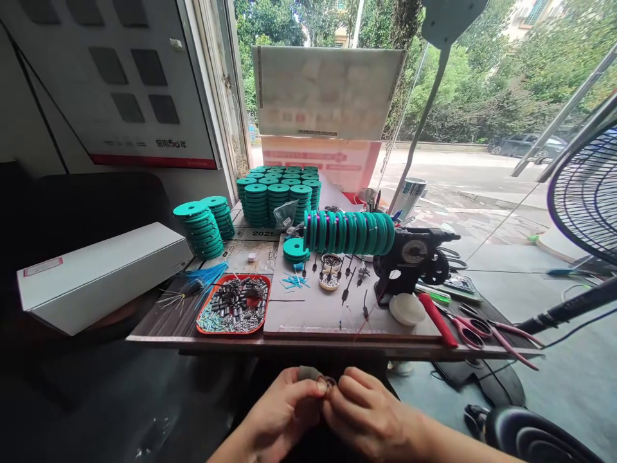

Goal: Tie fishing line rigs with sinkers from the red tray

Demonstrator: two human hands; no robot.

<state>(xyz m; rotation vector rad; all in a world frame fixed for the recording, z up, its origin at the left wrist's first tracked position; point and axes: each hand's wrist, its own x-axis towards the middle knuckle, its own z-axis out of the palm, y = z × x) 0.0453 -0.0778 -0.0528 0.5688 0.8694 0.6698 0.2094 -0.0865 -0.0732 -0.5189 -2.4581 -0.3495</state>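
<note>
My left hand (289, 404) and my right hand (367, 411) meet in front of the table's near edge, with thumbs and fingers pinched together. Between the fingertips is a small dark thing, too small and covered to name. A grey sleeve (309, 373) covers one finger of my left hand. Just beyond the hands, a pale board (308, 318) bears thin reddish lines and several small dark pieces (346, 294) with stems. An orange-rimmed tray (198, 321) of dark cylinders, small metal bits and light-blue tubes sits to the left.
Teal spools (278, 200) stand stacked at the back, and others fill the rod of a black winding machine (409, 254). A white lid (407, 310), a red-handled tool (438, 320) and scissors (470, 331) lie right. A long white box (103, 270) is left; a fan (585, 186) stands right.
</note>
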